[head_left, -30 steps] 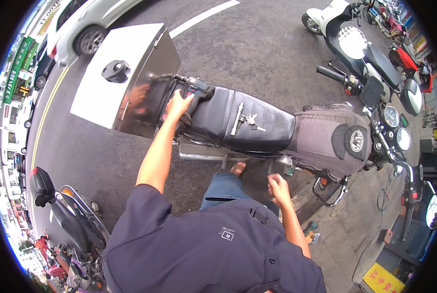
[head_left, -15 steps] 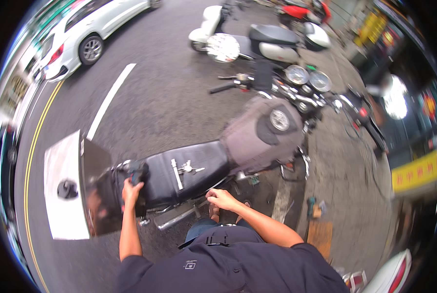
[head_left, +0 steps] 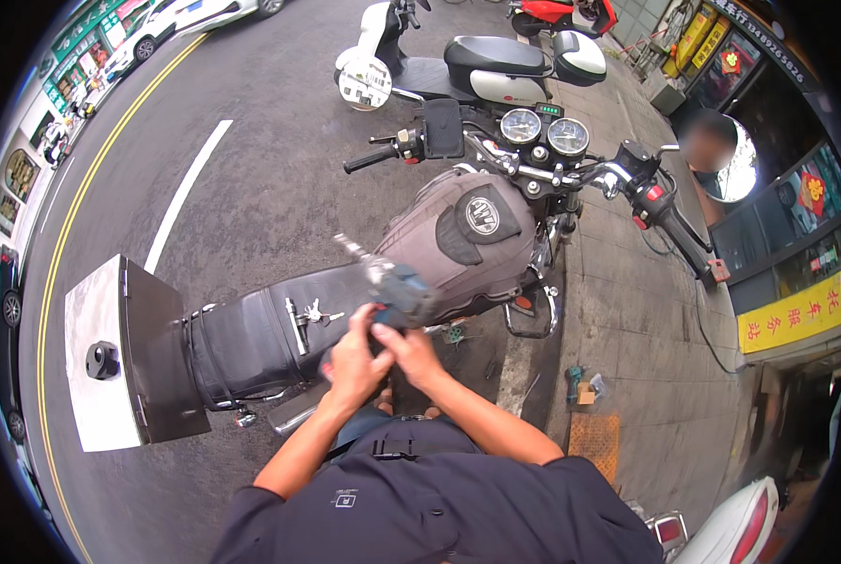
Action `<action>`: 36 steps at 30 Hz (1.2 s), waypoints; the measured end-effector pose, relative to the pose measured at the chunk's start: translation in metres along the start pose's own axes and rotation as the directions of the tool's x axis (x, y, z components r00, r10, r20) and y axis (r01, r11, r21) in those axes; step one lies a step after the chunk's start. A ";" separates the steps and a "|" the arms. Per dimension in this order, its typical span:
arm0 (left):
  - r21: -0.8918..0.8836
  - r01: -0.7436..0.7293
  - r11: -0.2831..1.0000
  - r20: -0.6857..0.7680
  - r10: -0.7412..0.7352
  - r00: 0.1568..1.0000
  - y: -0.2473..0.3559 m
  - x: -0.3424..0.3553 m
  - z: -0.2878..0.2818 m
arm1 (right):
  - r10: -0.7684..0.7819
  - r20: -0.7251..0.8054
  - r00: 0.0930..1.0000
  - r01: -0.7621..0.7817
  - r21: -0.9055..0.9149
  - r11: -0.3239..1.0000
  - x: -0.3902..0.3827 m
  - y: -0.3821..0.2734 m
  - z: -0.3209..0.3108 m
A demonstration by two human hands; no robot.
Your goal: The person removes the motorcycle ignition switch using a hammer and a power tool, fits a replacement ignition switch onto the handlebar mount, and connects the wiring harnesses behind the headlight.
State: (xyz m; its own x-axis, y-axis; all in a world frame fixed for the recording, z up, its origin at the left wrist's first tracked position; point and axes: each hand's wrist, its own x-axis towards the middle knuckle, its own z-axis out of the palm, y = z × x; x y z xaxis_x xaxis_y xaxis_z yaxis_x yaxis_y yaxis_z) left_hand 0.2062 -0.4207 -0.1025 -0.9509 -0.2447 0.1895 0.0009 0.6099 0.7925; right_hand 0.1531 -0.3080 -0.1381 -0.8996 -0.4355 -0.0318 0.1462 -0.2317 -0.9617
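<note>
A blurred dark cordless impact wrench (head_left: pixel 404 293), with a silvery shaft jutting from its nose, is held up in front of the motorcycle's fuel tank cover (head_left: pixel 420 235). My left hand (head_left: pixel 353 365) is closed round its grip. Against the same tool, on its right side, my right hand (head_left: pixel 415 355) has its fingers curled. A metal bar tool (head_left: pixel 296 325) lies across the black motorcycle seat (head_left: pixel 251 324), with a bunch of keys (head_left: pixel 319 313) beside it.
Behind the seat sits a metal top box (head_left: pixel 101 404). Handlebars and gauges (head_left: pixel 543 136) stand at the far right, a white scooter (head_left: pixel 496 70) beyond them. On the pavement lie another power tool (head_left: pixel 574 380), a small carton (head_left: pixel 586 393) and an orange mat (head_left: pixel 594 446).
My left hand has brought the impact wrench from the rear of the seat rightward and up to the tank. My right hand has joined it. The white car has moved farther up the road.
</note>
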 end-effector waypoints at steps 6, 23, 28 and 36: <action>-0.452 0.129 0.883 0.509 0.136 0.850 0.064 0.075 0.047 | -0.126 -0.386 0.914 0.190 0.132 0.973 -0.031 -0.067 -0.099; -0.382 0.781 -0.494 0.818 0.214 0.535 0.107 0.258 0.271 | -0.316 -0.430 0.846 -0.277 -0.860 0.429 0.077 -0.187 -0.210; -0.349 0.763 -0.543 0.771 0.295 0.563 0.100 0.262 0.270 | -0.063 -0.543 0.837 -0.494 -0.800 0.342 0.118 -0.231 -0.175; -0.293 0.853 -0.431 0.834 0.321 0.449 0.077 0.247 0.257 | 0.115 -0.345 0.932 -0.339 -0.938 -0.069 0.165 -0.256 -0.152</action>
State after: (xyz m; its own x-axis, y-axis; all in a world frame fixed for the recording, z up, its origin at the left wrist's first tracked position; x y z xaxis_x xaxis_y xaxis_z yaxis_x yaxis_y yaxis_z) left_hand -0.1083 -0.2405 -0.1435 -0.6846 0.7146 -0.1439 -0.7211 -0.6928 -0.0096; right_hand -0.0952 -0.1879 0.0610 -0.9632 -0.1323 -0.2339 -0.0912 0.9797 -0.1785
